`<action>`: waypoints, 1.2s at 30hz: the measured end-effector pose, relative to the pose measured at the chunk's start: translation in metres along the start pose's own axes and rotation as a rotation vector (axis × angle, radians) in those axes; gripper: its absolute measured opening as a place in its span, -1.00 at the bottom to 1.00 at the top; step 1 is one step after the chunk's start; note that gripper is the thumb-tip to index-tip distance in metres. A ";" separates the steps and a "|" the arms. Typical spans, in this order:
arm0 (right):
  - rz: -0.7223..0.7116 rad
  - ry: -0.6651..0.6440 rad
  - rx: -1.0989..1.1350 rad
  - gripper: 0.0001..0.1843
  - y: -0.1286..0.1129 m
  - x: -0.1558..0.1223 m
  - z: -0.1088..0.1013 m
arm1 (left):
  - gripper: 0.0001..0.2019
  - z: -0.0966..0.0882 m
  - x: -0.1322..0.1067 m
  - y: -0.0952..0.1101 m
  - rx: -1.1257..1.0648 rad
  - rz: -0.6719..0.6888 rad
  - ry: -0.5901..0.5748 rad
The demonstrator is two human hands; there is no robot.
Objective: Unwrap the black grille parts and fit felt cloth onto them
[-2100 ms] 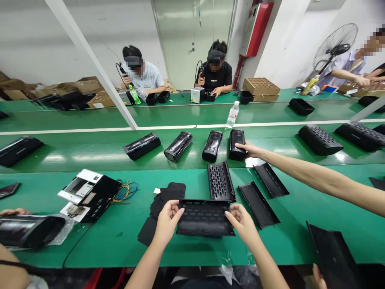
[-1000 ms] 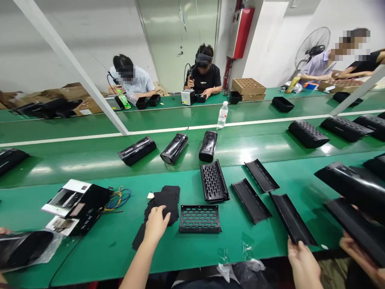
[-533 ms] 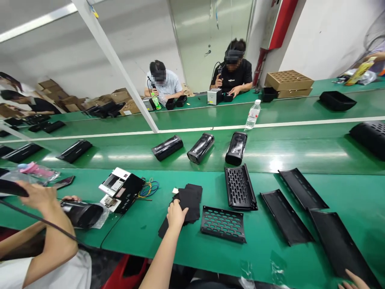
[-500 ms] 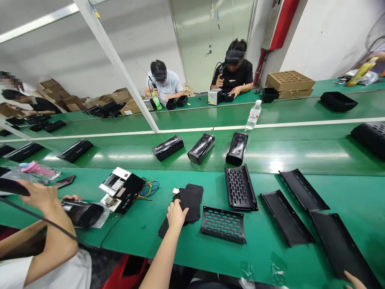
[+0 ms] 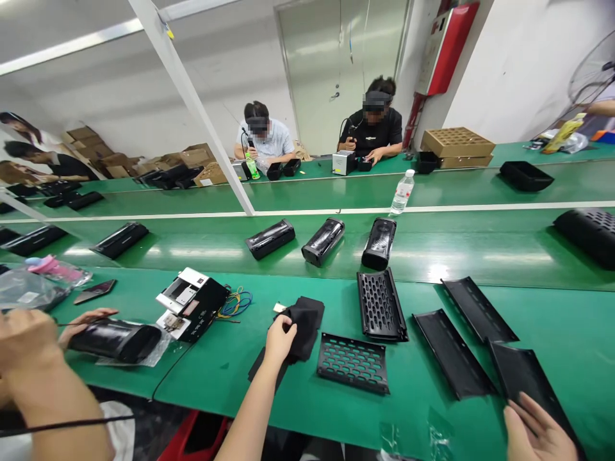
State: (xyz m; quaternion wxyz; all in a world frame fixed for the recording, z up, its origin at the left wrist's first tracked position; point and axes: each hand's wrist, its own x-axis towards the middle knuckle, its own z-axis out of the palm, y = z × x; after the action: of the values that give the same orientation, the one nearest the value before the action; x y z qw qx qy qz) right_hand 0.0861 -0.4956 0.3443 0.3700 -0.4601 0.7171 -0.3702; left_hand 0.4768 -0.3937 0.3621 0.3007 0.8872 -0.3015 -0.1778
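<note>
My left hand [image 5: 280, 336] is over the loose stack of thin black sheets [image 5: 307, 320], its thumb and fingertips pinched on the top sheet, which looks creased there. At the lower right, my right hand [image 5: 538, 429] has its fingers apart over the near end of a smooth, curved black panel [image 5: 521, 365]; whether it touches the panel I cannot tell. A perforated black grille panel [image 5: 353, 363] lies just right of the sheets. Behind it rests another grille panel [image 5: 380, 304], apparently stacked. Two more smooth black panels [image 5: 454, 352] lie beside the one under my right hand.
Black speaker-like housings [image 5: 323, 241] stand along the green belt, near a water bottle [image 5: 402, 192]. To the left are a black-and-white device [image 5: 195, 304], coiled wires [image 5: 235, 302] and a co-worker's arm [image 5: 48, 390] beside a wrapped housing [image 5: 118, 339]. Two people sit opposite.
My left fingers have gone from resting spread on the sheets to pinching the top one. My right hand has come further into view over the panel. The co-worker's raised hand has moved lower.
</note>
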 end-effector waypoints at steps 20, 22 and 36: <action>0.458 -1.329 0.920 -0.32 -0.076 -0.074 0.073 | -0.42 -0.063 -0.073 0.107 -0.673 0.029 -1.074; 0.390 -1.317 0.802 -0.43 -0.085 -0.071 0.069 | -0.29 -0.068 -0.074 0.106 -0.658 0.056 -1.118; 0.011 -1.056 0.578 -0.64 -0.116 -0.071 0.030 | -0.68 -0.078 -0.086 0.105 -0.872 -0.108 -0.603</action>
State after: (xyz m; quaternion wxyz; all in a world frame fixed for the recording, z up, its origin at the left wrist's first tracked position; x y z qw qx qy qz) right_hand 0.1789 -0.4704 0.4455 0.7882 -0.4588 0.3092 -0.2694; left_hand 0.4056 -0.3717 0.4997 0.5319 0.6037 -0.2265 -0.5490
